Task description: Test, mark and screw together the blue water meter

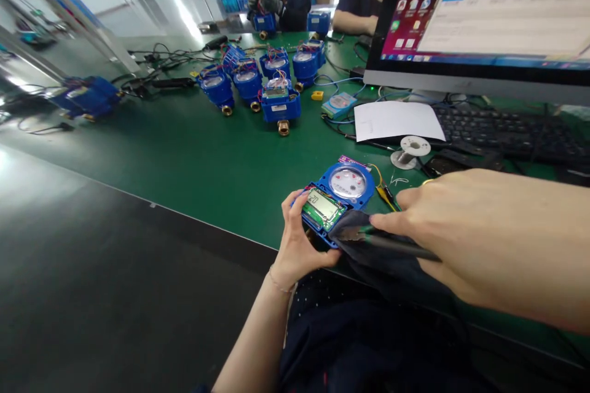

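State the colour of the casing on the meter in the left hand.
The casing is blue; the head view shows it best.

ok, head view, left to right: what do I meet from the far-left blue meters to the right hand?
Far-left blue meters → black handle → left hand → held blue meter → white sheet → right hand.

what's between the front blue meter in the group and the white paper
In the head view, a small yellow block, a light-blue box and some cables lie between the front blue meter and the paper.
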A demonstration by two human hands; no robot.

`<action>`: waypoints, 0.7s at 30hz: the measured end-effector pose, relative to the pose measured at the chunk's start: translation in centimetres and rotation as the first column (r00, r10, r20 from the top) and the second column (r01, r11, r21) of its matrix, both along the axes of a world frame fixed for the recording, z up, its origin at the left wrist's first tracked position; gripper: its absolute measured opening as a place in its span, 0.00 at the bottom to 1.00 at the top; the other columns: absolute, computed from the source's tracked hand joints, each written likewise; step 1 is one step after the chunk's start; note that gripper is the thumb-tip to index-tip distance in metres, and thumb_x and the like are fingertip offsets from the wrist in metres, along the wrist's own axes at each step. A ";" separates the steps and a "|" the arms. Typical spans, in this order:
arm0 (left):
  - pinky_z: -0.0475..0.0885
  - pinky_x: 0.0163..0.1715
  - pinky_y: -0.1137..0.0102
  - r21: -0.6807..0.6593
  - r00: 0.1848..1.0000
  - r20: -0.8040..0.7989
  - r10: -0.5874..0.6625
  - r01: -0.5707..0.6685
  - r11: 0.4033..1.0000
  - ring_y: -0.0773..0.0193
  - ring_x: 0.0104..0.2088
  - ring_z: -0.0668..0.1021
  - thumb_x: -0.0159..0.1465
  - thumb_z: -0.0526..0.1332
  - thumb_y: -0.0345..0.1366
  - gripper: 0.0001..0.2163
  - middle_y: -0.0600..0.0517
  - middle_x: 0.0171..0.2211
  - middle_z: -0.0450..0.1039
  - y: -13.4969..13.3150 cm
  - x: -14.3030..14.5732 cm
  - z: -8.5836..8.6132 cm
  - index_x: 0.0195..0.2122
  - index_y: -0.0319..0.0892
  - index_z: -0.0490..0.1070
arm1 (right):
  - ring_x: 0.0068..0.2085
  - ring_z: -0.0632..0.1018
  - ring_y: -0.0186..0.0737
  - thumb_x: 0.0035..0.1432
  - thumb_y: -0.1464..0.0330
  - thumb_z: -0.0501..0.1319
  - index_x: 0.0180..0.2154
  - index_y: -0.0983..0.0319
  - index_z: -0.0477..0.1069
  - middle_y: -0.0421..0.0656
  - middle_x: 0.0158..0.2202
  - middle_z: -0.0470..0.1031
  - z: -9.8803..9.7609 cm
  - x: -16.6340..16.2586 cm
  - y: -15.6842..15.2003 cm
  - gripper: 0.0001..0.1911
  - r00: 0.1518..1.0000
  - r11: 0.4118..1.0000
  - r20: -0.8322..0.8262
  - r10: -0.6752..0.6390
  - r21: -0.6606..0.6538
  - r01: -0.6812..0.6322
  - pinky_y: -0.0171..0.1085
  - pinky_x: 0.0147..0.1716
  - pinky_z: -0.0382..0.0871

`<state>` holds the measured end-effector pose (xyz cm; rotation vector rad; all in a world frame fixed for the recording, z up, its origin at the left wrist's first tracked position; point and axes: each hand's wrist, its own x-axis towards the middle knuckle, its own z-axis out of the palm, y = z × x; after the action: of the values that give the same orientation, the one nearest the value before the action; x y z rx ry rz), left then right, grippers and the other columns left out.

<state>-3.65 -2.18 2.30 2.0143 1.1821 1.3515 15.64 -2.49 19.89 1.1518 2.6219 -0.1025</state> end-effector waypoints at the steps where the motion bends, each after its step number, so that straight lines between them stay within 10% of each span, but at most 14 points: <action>1: 0.57 0.57 0.51 0.010 1.000 0.007 -0.005 0.005 1.000 0.48 0.58 0.56 0.41 0.68 0.37 0.45 0.43 0.56 0.47 0.0 0.0 -0.1 0.58 0.47 0.43 | 0.15 0.62 0.34 0.35 0.71 0.62 0.24 0.56 0.74 0.40 0.16 0.66 0.0 -0.3 0.0 0.08 0.999 0.999 0.029 -0.035 -0.019 0.036 0.35 0.16 0.45; 21: 0.59 0.55 0.45 -0.076 0.989 0.134 0.062 -0.052 0.996 0.42 0.58 0.59 0.33 0.75 0.41 0.62 0.39 0.59 0.44 0.5 0.9 -2.1 0.61 0.51 0.30 | 0.13 0.59 0.22 0.37 0.66 0.65 0.19 0.59 0.68 0.36 0.15 0.64 1.2 -1.9 1.1 0.07 0.993 0.997 0.091 -0.081 -0.010 0.082 0.29 0.14 0.40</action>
<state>-2.74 -1.72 0.20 1.8198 1.2171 1.4281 13.73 -1.40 21.10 1.2292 2.4925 -0.0822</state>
